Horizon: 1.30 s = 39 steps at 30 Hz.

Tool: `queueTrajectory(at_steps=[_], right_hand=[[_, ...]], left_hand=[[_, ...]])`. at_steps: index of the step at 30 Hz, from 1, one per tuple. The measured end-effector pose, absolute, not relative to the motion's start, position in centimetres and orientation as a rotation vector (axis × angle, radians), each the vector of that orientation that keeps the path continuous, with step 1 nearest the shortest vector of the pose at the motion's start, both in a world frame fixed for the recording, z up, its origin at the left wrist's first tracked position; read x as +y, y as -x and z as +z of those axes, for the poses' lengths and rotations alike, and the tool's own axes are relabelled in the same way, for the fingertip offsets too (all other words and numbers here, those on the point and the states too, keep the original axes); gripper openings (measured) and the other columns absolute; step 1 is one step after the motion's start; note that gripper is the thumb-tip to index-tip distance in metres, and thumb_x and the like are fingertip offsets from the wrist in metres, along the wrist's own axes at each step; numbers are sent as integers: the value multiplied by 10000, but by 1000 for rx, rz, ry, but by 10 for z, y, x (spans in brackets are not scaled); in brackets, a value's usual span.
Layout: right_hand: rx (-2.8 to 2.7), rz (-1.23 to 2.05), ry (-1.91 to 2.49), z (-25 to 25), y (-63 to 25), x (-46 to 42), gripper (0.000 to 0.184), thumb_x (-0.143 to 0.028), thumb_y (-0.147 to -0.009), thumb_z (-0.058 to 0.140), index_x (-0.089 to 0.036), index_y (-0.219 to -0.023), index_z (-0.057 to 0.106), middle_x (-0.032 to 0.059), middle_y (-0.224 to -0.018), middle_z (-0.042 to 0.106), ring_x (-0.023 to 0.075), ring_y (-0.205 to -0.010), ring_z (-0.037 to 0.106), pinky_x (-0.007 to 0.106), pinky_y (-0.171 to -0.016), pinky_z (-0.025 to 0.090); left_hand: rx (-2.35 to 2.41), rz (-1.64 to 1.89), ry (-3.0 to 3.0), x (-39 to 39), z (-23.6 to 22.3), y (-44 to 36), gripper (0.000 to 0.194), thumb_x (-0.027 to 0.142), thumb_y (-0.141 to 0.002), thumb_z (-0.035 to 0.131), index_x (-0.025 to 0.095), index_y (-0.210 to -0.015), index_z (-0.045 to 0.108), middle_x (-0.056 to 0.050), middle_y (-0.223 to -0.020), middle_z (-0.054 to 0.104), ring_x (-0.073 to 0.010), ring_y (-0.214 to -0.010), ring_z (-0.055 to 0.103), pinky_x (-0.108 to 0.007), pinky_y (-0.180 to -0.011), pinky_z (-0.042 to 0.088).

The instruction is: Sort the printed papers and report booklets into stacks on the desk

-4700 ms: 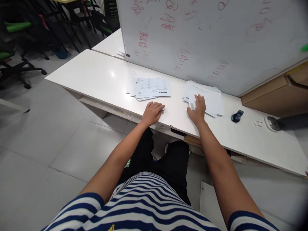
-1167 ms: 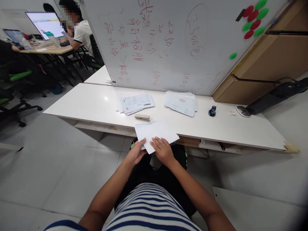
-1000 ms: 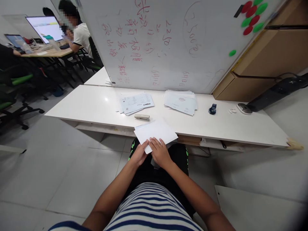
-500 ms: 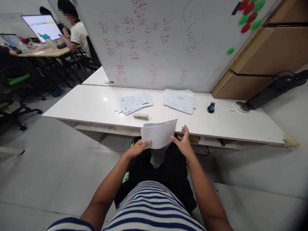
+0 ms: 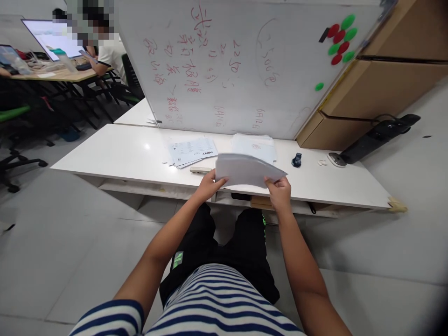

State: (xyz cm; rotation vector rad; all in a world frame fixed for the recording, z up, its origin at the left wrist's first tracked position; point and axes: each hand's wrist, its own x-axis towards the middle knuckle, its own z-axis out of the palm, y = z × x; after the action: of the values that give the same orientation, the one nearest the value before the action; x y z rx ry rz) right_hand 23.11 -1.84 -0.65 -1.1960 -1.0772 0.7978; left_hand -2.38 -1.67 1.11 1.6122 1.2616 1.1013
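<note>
Both my hands hold white sheets of paper (image 5: 245, 171) above the front edge of the white desk (image 5: 115, 154). My left hand (image 5: 209, 185) pinches the left end, thumb on the near side. At the right end, my right hand (image 5: 279, 189) grips the lower corner between thumb and fingers. The papers bow between the hands, and how many there are I cannot tell. Just behind my left hand lies a beige stapler (image 5: 200, 171), partly covered. Beyond it rests a pile of printed papers (image 5: 192, 150); another paper pile (image 5: 255, 145) sits behind the held sheets.
A whiteboard (image 5: 217, 60) with red writing stands along the desk's back. To the right are a small dark blue object (image 5: 297, 160), a grey-topped round device (image 5: 336, 159) and stacked cardboard boxes (image 5: 395, 93). A person (image 5: 110, 58) sits at another table at far left.
The papers have moved up and to the right, over the desk edge. My right hand, whose fingers were spread before, has closed on their right end.
</note>
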Motion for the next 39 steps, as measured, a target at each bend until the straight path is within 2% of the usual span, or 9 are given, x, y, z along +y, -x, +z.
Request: queueTrajectory(at_steps=[5,9,14,17,31,34,37,39], right_hand=[[-1129,867,1171,-13,-214,-15,464,-449,-678,722,-167,-1029,610,97,-1024,712,235,-967,645,414,-885,494],[-1184,871,1138,-18,-205,-18,438,-469,-734,669,-165,-1048,639,85,-1043,716,227,-999,638,404,-914,479],[-1132,932,1228,-27,-196,-21,469,-497,-746,654,-132,-1041,672,106,-1049,718,251,-1007,641,415,-915,472],[-1139,895,1270,-31,-193,-22,474,-516,-770,628,-128,-1038,681,112,-1054,717,262,-1033,633,424,-937,456],[-1255,813,1458,-44,-189,-35,542,-557,-786,558,-105,-1063,672,154,-1118,696,287,-1088,617,438,-978,434],[-1315,774,1518,-40,-203,-44,494,-535,-791,568,-122,-1036,684,145,-1101,705,287,-1068,625,421,-962,447],[-1224,951,1613,-41,-224,-52,440,-506,-727,650,-135,-959,700,131,-1018,730,294,-949,667,403,-846,510],[-1079,1100,1627,-45,-234,-56,406,-464,-678,698,-143,-927,702,113,-966,740,286,-870,684,382,-761,536]], left_hand=[[1278,1238,-1617,-12,-3,20,350,416,-820,645,194,-1091,666,-86,-1138,670,-252,-1050,614,-364,-902,480],[1248,1249,-1504,-12,-13,21,392,420,-813,646,182,-1123,657,-85,-1118,687,-258,-1043,626,-364,-883,488],[1360,1286,-1386,-8,-32,16,331,426,-804,626,151,-975,695,-77,-996,717,-260,-969,642,-361,-839,489],[1398,1315,-1410,-9,-39,14,341,446,-816,611,158,-980,692,-69,-987,716,-252,-958,640,-354,-838,484],[1434,1192,-1500,-21,-38,17,314,432,-854,564,164,-956,692,-59,-958,711,-247,-936,637,-348,-825,489],[1400,1161,-1545,-24,-34,20,312,413,-856,576,188,-1056,660,-51,-1028,696,-229,-966,631,-326,-820,494],[1408,1185,-1598,-23,-31,28,428,362,-861,587,207,-1257,538,-66,-1121,658,-187,-926,635,-307,-801,507],[1501,1256,-1664,-19,-28,37,461,336,-892,547,199,-1324,466,-88,-1146,640,-174,-909,634,-319,-814,512]])
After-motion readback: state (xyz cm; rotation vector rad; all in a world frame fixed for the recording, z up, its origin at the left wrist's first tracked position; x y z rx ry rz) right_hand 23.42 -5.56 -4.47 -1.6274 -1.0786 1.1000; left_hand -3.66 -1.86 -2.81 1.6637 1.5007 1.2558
